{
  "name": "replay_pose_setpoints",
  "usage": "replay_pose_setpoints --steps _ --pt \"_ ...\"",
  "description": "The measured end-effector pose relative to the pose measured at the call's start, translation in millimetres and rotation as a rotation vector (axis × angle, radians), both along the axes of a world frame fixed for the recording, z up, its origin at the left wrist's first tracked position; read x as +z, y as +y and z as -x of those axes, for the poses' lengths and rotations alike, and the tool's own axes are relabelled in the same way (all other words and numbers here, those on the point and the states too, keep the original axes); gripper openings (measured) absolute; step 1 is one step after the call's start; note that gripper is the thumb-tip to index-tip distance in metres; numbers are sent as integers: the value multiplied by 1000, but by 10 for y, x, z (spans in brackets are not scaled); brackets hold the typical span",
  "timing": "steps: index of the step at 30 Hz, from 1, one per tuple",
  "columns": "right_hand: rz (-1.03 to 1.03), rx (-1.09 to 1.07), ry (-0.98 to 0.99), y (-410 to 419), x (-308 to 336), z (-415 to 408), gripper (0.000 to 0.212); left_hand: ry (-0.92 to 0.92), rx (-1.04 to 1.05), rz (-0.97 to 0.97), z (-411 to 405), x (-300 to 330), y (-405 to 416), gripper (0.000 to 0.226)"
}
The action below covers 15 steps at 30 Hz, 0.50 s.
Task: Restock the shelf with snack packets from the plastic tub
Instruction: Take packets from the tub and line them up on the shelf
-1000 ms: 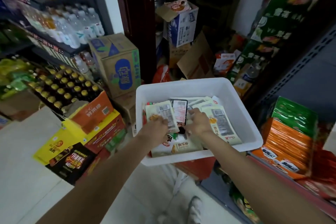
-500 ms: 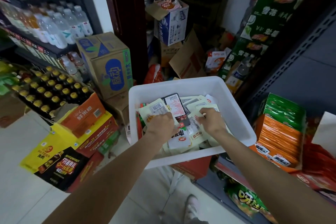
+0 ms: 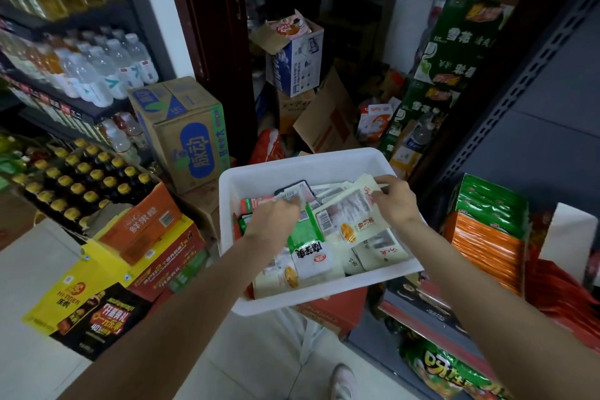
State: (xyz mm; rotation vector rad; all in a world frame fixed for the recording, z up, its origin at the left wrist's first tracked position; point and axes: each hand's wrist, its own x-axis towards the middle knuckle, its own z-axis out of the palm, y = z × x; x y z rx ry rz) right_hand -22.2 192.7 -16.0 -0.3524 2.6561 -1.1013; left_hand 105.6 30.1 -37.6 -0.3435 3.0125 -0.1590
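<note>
Right hand pinches a cream packet; left hand's grip among tub packets is blurred, unclear.

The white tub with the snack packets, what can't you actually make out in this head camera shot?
- Left hand: motion-blurred in the head view, so whether its fingers hold a packet is unclear.
- Lower packets in the white tub: buried under the top layer and both hands.
- Cream packet pinched by the right hand: print blurred, unreadable.
- What the tub rests on: hidden by the tub itself.
- Shelf stock at right: cut off by the frame edge.
</note>
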Motion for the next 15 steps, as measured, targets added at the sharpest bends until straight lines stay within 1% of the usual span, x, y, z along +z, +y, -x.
replay_pose_setpoints --steps 2,5,8,9,11,12,13,15 --pt "54 5 -34 -41 88 6 34 55 59 -52 48 135 -65 30" --pt "145 -67 -45 -113 214 3 22 158 145 -192 80 329 -156 23" --pt "292 -132 -110 -192 358 -35 10 264 138 -274 67 451 -198 15" --pt "343 -119 -120 -218 406 -61 9 318 135 -358 69 481 -199 11" --pt "442 -66 -144 -275 485 -148 7 407 124 -571 89 569 -136 13" --pt "487 -35 -171 -306 513 -207 8 440 109 -627 107 621 -84 18" --pt "525 -7 -206 -342 527 -266 10 470 86 -660 129 664 -29 22" --pt "573 19 -247 -417 529 -358 15 502 59 -688 158 716 78 22"
